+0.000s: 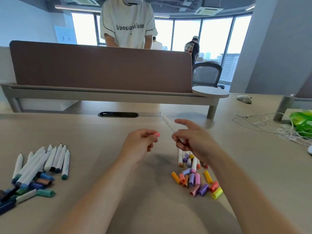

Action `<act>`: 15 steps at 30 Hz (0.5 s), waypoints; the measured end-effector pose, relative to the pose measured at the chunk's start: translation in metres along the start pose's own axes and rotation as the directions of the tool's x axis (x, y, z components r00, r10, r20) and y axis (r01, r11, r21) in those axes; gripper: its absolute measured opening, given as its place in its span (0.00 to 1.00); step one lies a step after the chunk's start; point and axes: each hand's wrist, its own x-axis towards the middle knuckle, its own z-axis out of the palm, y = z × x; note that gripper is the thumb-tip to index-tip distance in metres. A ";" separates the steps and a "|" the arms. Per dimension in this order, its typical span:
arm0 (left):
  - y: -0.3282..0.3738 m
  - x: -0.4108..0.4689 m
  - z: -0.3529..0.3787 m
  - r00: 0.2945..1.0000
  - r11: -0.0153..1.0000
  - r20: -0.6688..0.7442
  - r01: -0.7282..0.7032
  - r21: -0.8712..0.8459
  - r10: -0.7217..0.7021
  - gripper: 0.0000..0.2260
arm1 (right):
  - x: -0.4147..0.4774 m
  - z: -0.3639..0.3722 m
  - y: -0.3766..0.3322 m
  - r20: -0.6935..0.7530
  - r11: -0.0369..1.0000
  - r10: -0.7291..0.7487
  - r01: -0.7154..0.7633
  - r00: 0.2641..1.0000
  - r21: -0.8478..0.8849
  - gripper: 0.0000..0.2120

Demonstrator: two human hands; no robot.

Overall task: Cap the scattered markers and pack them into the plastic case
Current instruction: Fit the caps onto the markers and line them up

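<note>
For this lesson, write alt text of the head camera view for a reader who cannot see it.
Over a beige desk, the left hand pinches a pink cap while the right hand holds a white marker, tip pointing away. Uncapped markers with blue and green caps lie at left; warm and purple caps lie at right.

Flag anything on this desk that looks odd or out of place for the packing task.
No plastic case is in view. Loose caps lie scattered, and uncapped markers sit in a pile. The left hand holds a pink cap, the right hand a marker.
</note>
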 end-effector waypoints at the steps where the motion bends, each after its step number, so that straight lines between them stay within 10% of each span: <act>1: 0.001 0.001 -0.001 1.000 0.999 -0.019 0.015 -0.029 -0.015 0.04 | 0.000 -0.004 0.000 0.044 1.000 0.007 -0.007 0.999 0.002 0.18; 15: 0.006 0.002 -0.010 0.997 0.964 -0.055 0.039 -0.264 -0.055 0.07 | -0.010 0.001 0.001 0.142 0.958 0.037 0.005 0.989 -0.286 0.11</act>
